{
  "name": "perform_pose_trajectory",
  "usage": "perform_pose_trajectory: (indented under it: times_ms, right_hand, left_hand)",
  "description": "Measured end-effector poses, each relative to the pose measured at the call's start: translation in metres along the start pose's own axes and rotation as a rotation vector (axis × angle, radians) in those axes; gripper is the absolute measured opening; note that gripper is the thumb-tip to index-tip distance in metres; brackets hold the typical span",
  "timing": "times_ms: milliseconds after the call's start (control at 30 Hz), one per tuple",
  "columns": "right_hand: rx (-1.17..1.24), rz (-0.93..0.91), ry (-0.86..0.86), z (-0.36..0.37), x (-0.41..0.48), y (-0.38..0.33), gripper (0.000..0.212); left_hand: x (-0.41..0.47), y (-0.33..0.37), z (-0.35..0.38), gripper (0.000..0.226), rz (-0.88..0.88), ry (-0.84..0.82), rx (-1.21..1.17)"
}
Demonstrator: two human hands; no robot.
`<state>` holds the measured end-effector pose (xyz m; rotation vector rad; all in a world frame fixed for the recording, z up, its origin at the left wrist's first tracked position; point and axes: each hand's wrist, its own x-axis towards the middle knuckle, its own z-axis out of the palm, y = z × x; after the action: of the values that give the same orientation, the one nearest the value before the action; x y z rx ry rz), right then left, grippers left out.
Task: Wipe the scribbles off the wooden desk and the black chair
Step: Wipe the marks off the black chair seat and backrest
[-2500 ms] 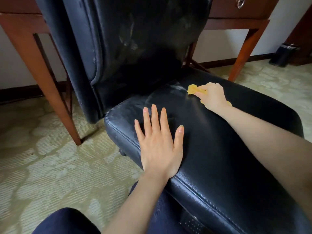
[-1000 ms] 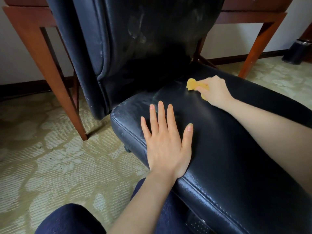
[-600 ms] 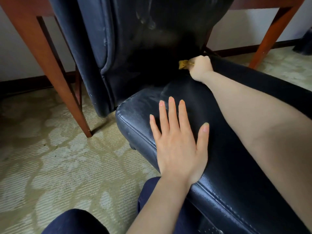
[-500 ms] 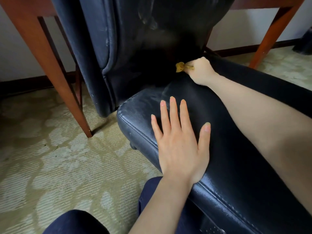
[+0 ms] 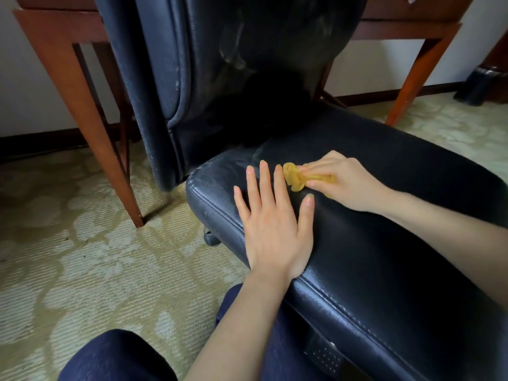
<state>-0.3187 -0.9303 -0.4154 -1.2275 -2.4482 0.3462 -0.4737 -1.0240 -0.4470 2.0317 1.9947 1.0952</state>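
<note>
Shows a black chair (image 5: 384,221) filling the view from 12 to 5 o'clock, in front of a wooden desk (image 5: 55,31) with legs at 10 and 2 o'clock.

Shows the left hand (image 5: 272,229) lying flat on the seat near its front-left corner, fingers straight and slightly spread, holding nothing.

Places the right hand (image 5: 346,182) at 2 o'clock of the left, fingers curled over a crumpled yellow cloth (image 5: 295,177) and pressing it to the leather. Leaves the cloth's bunched end protruding just beside the left forefinger, contact not discernible.

Differs from half a second earlier chiefly in the right hand: then at the seat-backrest crease, at 12 o'clock of the left hand and well apart from it; now drawn back toward the seat's front edge, cloth with it. Keeps the left hand in the same spot and pose.

Retains pale smears (image 5: 233,53) on the backrest at 12 o'clock and a fainter haze (image 5: 261,155) on the seat just beyond the left fingertips.

Includes patterned carpet (image 5: 82,257) at 8 o'clock, a dark-blue trouser knee (image 5: 115,356) at 7 o'clock and a dark container (image 5: 481,83) at 2 o'clock, beyond the desk leg.
</note>
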Motion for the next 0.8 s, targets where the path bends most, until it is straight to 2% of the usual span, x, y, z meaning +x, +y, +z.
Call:
perform_pose_trajectory:
  times_ms: [100, 200, 333, 433, 567, 667, 800]
  right_hand:
    - [0.032, -0.065, 0.042, 0.000, -0.030, -0.015, 0.020]
    - [0.043, -0.080, -0.024, -0.002, -0.056, -0.032, 0.016]
    - [0.116, -0.152, -0.041, 0.002, -0.081, -0.039, 0.024]
    - [0.167, -0.178, 0.014, 0.008, -0.086, -0.032, 0.032]
    - [0.128, -0.204, 0.110, 0.012, -0.062, -0.019, 0.029]
    - [0.064, -0.127, 0.145, 0.010, -0.034, -0.004, 0.021]
    - [0.037, 0.068, 0.175, 0.010, 0.010, 0.013, 0.021]
  left_hand:
    - [0.000, 0.000, -0.002, 0.076, -0.018, 0.001, -0.067]
    - [0.002, -0.003, -0.006, 0.078, -0.009, -0.039, -0.201]
    - [-0.002, -0.013, -0.020, 0.079, 0.012, -0.082, -0.425]
    - [-0.013, -0.027, -0.030, 0.096, -0.055, -0.104, -0.365]
    - [-0.024, -0.044, -0.047, 0.131, -0.238, -0.272, -0.219]
    - [-0.026, -0.049, -0.057, 0.143, -0.332, -0.372, -0.204]
    - [-0.022, -0.051, -0.060, 0.151, -0.317, -0.466, -0.168]
